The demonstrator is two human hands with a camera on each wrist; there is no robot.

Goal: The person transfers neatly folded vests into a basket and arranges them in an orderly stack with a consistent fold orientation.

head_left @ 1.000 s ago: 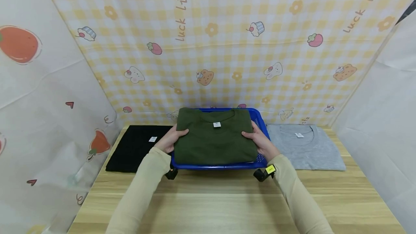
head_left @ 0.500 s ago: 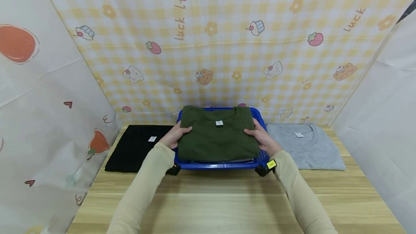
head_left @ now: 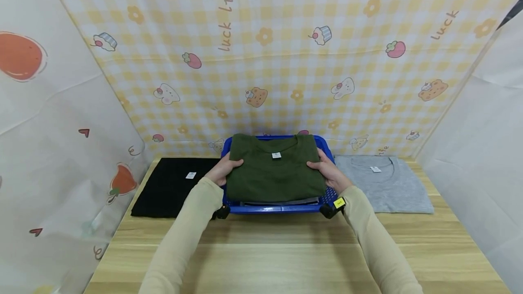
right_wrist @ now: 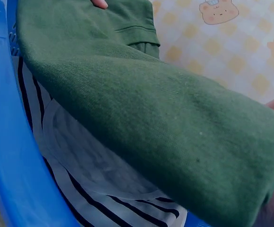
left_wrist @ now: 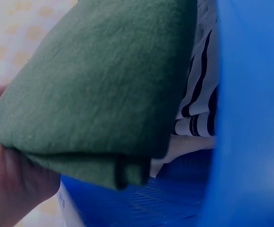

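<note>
Both hands hold a folded dark green T-shirt (head_left: 276, 176) by its two sides, over a blue plastic basket (head_left: 282, 209). My left hand (head_left: 222, 170) grips the left edge, thumb on top. At the right edge, my right hand (head_left: 330, 172) pinches the cloth the same way. Both wrist views show the shirt raised above the basket's contents. Under it lies a black-and-white striped garment (right_wrist: 68, 182) with a grey piece (right_wrist: 97, 146) on it. In the left wrist view, the stripes (left_wrist: 203, 80) show between the green shirt and the basket wall (left_wrist: 250, 118).
A folded black shirt (head_left: 163, 192) lies left of the basket on the wooden table (head_left: 269, 262). To the right lies a folded grey T-shirt (head_left: 380, 189). A yellow-checked cloth (head_left: 286, 67) hangs right behind, with white sheets (head_left: 482, 149) at the sides.
The green shirt has shifted slightly right and up from the basket's front rim, both hands moving with it. A strip of the garments beneath now shows at the front. Over the last half second little moved.
</note>
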